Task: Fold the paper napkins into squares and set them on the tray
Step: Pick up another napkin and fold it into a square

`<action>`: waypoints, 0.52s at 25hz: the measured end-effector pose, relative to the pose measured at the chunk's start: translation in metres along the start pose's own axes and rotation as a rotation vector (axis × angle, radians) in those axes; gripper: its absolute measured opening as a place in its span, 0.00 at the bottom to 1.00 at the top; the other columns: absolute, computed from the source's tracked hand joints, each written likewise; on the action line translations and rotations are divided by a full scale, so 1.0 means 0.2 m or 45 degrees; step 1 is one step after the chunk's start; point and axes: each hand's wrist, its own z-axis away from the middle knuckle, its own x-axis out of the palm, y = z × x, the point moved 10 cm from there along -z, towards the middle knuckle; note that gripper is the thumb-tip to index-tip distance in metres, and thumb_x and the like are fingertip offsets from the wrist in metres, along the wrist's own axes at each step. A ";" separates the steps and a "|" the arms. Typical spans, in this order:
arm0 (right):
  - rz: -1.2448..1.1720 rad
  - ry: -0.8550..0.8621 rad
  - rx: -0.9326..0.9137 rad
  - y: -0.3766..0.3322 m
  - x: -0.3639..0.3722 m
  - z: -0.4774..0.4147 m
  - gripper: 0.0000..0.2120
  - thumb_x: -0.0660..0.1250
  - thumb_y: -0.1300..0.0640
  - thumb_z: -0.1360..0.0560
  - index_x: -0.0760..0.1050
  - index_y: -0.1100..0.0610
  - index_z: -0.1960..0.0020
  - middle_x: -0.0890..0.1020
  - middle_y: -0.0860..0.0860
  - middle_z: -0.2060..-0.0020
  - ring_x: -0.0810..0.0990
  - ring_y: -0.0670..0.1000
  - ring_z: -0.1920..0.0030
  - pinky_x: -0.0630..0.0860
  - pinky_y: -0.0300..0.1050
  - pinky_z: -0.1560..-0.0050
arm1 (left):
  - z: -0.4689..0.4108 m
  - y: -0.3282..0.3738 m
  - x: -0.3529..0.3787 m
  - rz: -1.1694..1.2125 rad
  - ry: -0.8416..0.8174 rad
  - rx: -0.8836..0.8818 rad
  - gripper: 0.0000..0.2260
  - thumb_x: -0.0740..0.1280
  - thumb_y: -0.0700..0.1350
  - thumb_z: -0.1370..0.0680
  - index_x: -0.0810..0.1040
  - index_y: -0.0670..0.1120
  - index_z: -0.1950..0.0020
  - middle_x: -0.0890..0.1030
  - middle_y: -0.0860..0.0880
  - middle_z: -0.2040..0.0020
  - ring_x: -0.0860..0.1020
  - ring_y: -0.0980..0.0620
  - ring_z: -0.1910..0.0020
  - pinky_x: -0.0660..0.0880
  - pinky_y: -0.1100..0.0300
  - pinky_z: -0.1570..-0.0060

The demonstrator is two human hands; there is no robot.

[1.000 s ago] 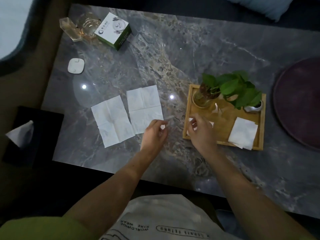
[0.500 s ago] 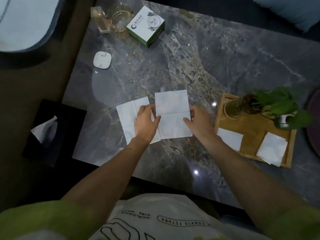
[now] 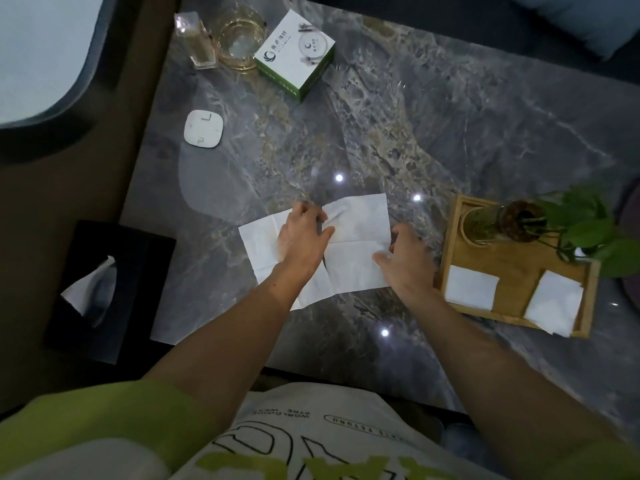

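Two unfolded white napkins lie side by side on the marble table. My left hand (image 3: 303, 237) pinches the upper left edge of the right napkin (image 3: 360, 251), and it covers part of the left napkin (image 3: 261, 245). My right hand (image 3: 405, 261) grips the same napkin's right edge. The wooden tray (image 3: 519, 271) sits to the right and holds two folded napkin squares, one at its near left (image 3: 471, 287) and one at its near right (image 3: 554, 306).
A potted green plant (image 3: 581, 230) and a glass vase (image 3: 479, 223) stand on the tray's far side. A black tissue box (image 3: 104, 289) sits off the table's left edge. A white square device (image 3: 203, 128), a green-and-white box (image 3: 294, 55) and glassware (image 3: 239, 41) are at the far left.
Both hands left the tray area and moved left onto the right napkin. They now hold its two side edges, and its upper left edge is lifting.
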 end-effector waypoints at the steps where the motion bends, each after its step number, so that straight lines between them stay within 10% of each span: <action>1: -0.015 -0.006 0.036 0.01 0.01 0.00 0.20 0.72 0.51 0.27 0.67 0.52 0.40 0.80 0.52 0.49 0.81 0.57 0.50 0.78 0.53 0.49 | 0.00 0.00 0.00 -0.013 -0.003 0.005 0.07 0.71 0.51 0.24 0.81 0.49 0.49 0.76 0.51 0.42 0.79 0.48 0.50 0.77 0.54 0.53; 13: -0.743 -0.197 0.187 0.09 -0.04 0.00 0.11 0.68 0.60 0.26 0.80 0.57 0.45 0.83 0.50 0.54 0.81 0.47 0.57 0.77 0.41 0.60 | 0.09 0.14 -0.04 0.512 -0.066 -0.032 0.06 0.64 0.48 0.19 0.74 0.46 0.48 0.81 0.48 0.51 0.80 0.49 0.53 0.79 0.55 0.49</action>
